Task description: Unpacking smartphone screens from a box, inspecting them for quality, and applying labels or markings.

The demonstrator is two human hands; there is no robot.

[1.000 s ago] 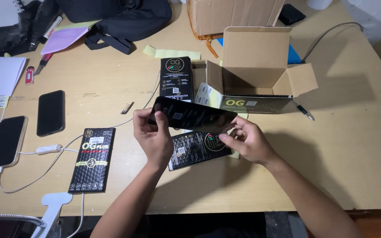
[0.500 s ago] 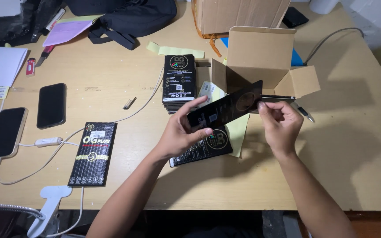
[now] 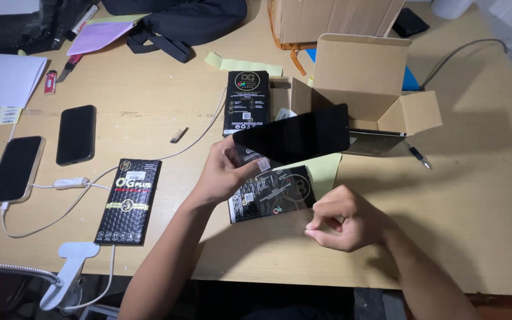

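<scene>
Black glass sheet [image 3: 294,137] at frame centre, your left hand [image 3: 223,172] pinching its edge; right hand [image 3: 345,219] curled empty, lower centre. Inspection step, likely; next needs steady two-hand grip.

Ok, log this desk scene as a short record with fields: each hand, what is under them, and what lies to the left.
left hand: holds a black glass panel by its left end, raised above the table
right hand: closed, fingertips pinched, apart from the panel; whether it holds anything cannot be told
under hands: black printed packet flat on the wooden table
behind: open cardboard box
left side: two dark phones, another black packet
</scene>
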